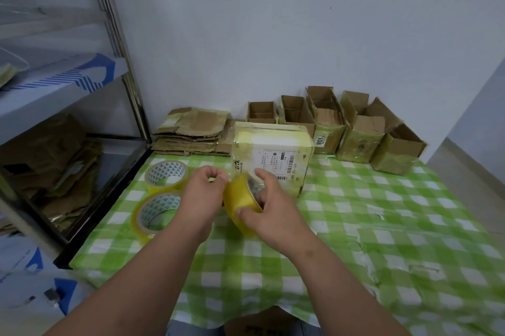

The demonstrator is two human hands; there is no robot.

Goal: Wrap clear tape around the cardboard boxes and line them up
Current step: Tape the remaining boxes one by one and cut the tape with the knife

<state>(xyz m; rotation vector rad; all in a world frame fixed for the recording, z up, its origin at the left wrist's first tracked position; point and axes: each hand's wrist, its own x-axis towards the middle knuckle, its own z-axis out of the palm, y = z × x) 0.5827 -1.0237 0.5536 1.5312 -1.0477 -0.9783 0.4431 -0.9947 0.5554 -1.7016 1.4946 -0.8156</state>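
A green-and-white checked tablecloth [341, 199] covers the table against a pale wall, with a metal shelf unit [117, 43] to the left. Open cardboard boxes [355, 128] line the far edge beside flattened cardboard [191, 130]; a taped box [273, 155] stands nearer. The right hand [269, 207] grips a tape roll [240, 199], fingers curled around it. The left hand [202, 188] pinches at its edge. Two more rolls [161, 190] lie left

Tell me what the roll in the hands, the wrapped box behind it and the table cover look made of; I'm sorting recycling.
Yellowish tape roll: glossy translucent plastic film on a printed core, probably cardboard. Closed wrapped box: cardboard, judging by the open brown boxes behind it, under shiny, wrinkled tape. Green-and-white checked table cover: thin sheet, creased and torn, plastic or paper.
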